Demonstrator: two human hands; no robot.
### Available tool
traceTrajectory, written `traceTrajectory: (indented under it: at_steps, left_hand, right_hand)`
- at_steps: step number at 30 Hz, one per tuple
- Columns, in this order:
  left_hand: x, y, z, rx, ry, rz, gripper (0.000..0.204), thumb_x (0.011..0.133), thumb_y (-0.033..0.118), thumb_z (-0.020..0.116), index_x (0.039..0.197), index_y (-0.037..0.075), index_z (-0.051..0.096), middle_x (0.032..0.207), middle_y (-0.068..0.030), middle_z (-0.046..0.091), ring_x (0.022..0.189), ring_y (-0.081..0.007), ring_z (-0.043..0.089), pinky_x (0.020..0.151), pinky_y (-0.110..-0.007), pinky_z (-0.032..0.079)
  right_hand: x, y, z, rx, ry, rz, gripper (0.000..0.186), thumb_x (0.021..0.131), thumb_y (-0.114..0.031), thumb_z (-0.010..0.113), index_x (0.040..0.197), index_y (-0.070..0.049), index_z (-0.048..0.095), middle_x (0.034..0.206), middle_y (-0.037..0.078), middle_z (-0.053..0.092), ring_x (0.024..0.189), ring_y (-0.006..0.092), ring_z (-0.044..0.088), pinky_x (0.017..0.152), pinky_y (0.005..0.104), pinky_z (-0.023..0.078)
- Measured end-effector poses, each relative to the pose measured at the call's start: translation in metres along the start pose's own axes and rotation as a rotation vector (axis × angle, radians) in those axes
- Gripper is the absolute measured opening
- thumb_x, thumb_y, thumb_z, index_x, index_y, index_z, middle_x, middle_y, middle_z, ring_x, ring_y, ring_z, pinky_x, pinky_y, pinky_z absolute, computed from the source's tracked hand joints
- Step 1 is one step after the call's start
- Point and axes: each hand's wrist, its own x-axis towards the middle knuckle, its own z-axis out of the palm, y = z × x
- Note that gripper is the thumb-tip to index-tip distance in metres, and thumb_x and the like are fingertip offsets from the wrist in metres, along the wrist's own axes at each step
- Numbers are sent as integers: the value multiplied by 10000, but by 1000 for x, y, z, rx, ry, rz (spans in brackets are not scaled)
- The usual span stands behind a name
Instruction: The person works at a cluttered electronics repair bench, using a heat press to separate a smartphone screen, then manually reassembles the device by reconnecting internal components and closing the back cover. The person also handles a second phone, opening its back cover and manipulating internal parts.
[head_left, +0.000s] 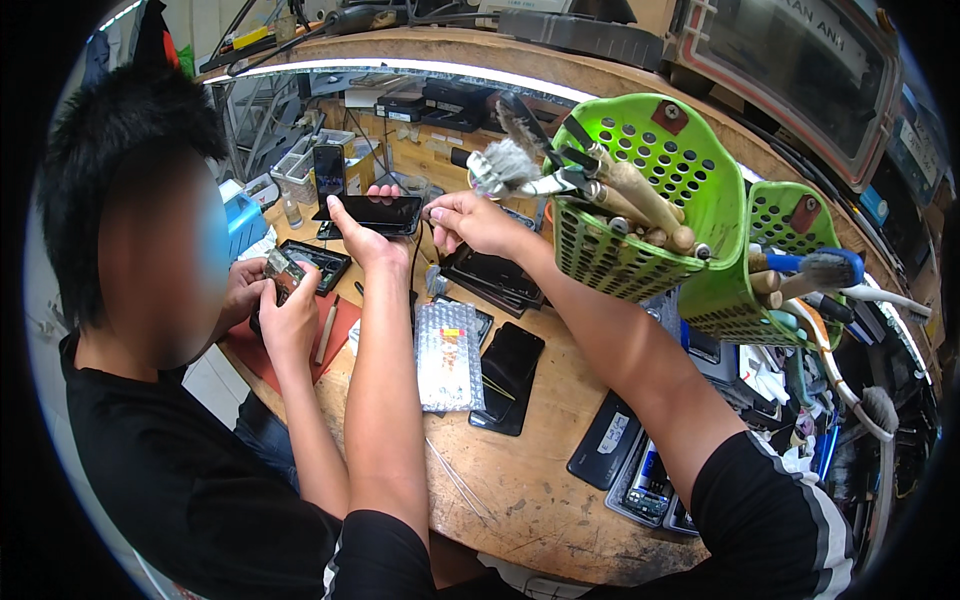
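My left hand (368, 238) reaches to the far middle of the bench, its fingers wrapped round a dark smartphone (388, 212) held sideways, screen up. At the phone's right end, my right hand (474, 222) pinches the small end of a dark cable (416, 245). Whether the plug sits in the phone or just beside it, I cannot tell. Behind my left hand stands another phone (328, 168), upright. To my left, a co-worker's hands (290, 310) hold a small phone part (284, 268) above a red mat (340, 325).
Bubble wrap (448, 365) and a black phone (512, 365) lie on the wooden bench (560, 480). Green perforated baskets (640, 265) with brushes and wooden-handled tools hang above my right forearm. Another phone (605, 438) and parts trays (645, 490) lie nearer. A glass bottle (292, 212) stands far left.
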Motion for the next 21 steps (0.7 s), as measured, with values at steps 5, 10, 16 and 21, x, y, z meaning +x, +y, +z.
traceTrajectory:
  at_steps: [5, 10, 16, 21]
  left_hand:
    - [-1, -1, -2, -5, -51, -22, 830, 1022, 756, 602, 1160, -63, 618, 1061, -156, 692, 979, -312, 707, 971, -441, 622]
    - [-3, 0, -1, 20, -125, -75, 842, 1011, 770, 604, 1178, -55, 625, 1078, -152, 695, 998, -316, 711, 965, -447, 614]
    - [0, 0, -2, 23, -136, -32, 826, 1019, 749, 612, 1205, -55, 618, 1096, -153, 698, 1011, -325, 714, 974, -453, 610]
    - [3, -2, -5, 0, -154, -58, 800, 1029, 724, 620, 1219, -53, 609, 1135, -163, 694, 1034, -333, 714, 1002, -463, 611]
  right_hand:
    - [2, 1, -8, 34, -150, -127, 284, 1172, -235, 555, 1196, -4, 718, 818, 42, 739, 820, 143, 718, 845, 299, 571]
    - [-3, 4, -12, 226, -212, -111, 267, 1169, -250, 569, 1131, -29, 714, 770, 5, 680, 786, 149, 694, 876, 312, 567]
    - [1, 21, -19, 107, -27, -115, 284, 1154, -228, 581, 1322, -25, 687, 918, 26, 718, 968, 150, 687, 973, 333, 548]
    - [15, 46, -19, -502, 400, -248, 516, 1037, -212, 675, 1483, 37, 601, 1368, 203, 721, 1333, 306, 650, 1139, 429, 495]
